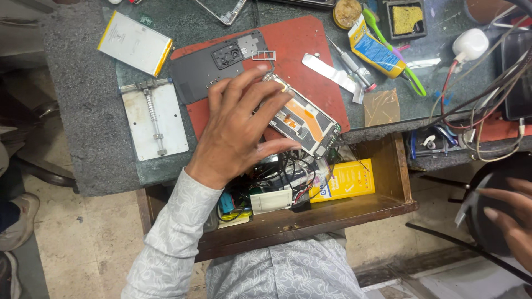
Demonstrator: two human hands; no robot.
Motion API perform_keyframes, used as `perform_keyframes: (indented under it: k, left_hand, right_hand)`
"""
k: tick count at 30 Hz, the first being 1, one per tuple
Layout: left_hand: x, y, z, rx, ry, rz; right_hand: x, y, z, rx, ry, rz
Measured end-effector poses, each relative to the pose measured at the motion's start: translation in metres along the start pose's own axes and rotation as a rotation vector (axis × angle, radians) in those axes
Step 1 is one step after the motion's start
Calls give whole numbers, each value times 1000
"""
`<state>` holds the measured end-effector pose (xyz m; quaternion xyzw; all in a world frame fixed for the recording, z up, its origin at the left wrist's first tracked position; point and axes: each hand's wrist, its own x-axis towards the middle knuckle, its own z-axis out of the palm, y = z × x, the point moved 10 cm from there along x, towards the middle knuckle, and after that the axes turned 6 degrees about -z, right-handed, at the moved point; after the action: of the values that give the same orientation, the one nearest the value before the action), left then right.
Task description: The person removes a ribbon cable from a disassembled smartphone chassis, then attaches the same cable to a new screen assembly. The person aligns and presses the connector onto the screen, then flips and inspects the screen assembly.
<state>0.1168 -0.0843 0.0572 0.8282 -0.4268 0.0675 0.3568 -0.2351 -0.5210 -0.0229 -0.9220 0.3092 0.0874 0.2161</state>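
My left hand (235, 130) reaches over the bench edge with fingers spread across an opened phone (307, 124), thumb under its near side, gripping it. The phone lies tilted, its orange and black insides showing, half on a red mat (302, 41). Just beyond the fingertips lie a dark grey back cover (210, 66) and a small metal card tray (264, 55). My right hand (510, 221) is at the far right, low, away from the bench, pinching a thin pale grey strip (470, 206) in front of a dark round object.
A white battery with yellow edge (134, 42) and a metal clamp plate (154, 117) sit left. A metal strip (330, 72), screwdriver (350, 65), yellow-blue tube (377, 52), white charger (470, 44) and tangled cables lie right. The open wooden drawer (388, 205) holds a yellow box (343, 180).
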Motion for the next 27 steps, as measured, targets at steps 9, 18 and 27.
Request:
perform_keyframes:
  k: [9, 18, 27]
  left_hand:
    - [-3, 10, -4, 51, 89, -122]
    - [-3, 21, -14, -35, 152, -235]
    - [-2, 21, -5, -210, 139, -394]
  right_hand:
    - [-12, -4, -10, -113, 137, 279]
    - [2, -357, 8, 114, 373, -657]
    - [19, -406, 46, 96, 356, -724]
